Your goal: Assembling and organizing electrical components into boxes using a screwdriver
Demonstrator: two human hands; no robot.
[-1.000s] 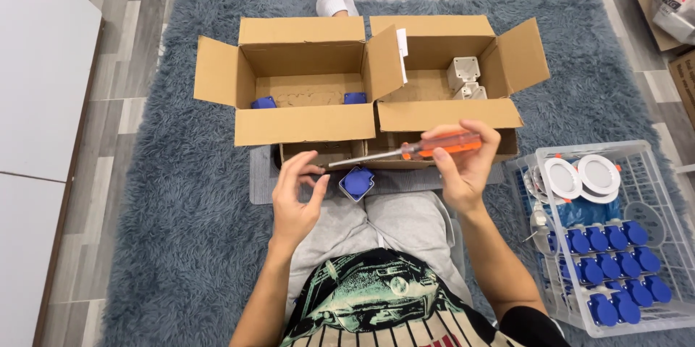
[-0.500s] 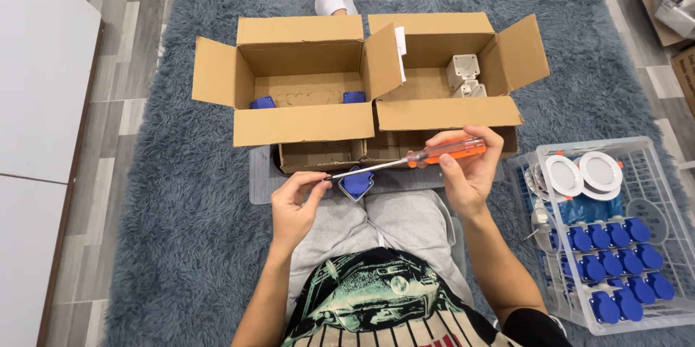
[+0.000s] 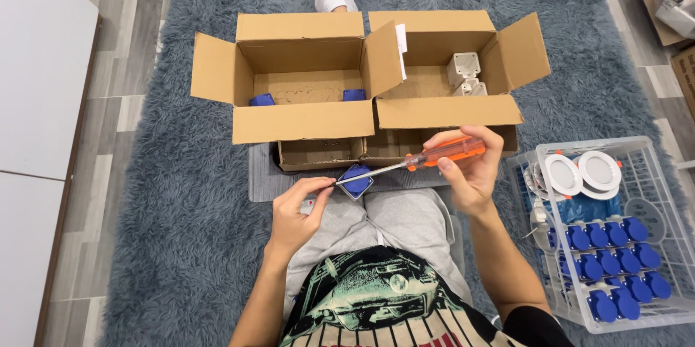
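Note:
My right hand [image 3: 470,170] grips an orange-handled screwdriver [image 3: 434,157] that slants down to the left, its metal tip reaching my left fingertips. My left hand [image 3: 298,209] has its fingers pinched at the screwdriver tip; whether something small sits between them I cannot tell. A small blue square part [image 3: 356,180] lies on the grey pad [image 3: 262,173] just beyond my knees, right beside the tip. Both hands hover over my lap.
Two open cardboard boxes stand ahead: the left box [image 3: 300,75] has blue parts in its corners, the right box [image 3: 452,65] has white square pieces. A clear plastic basket [image 3: 655,231] at my right has several blue parts and white round discs. Shaggy blue-grey rug [image 3: 181,202] underneath.
The left hand's open fingers have closed into a pinch at the screwdriver tip. The right hand tilted the screwdriver slightly, tip lower. The blue part stays on the pad.

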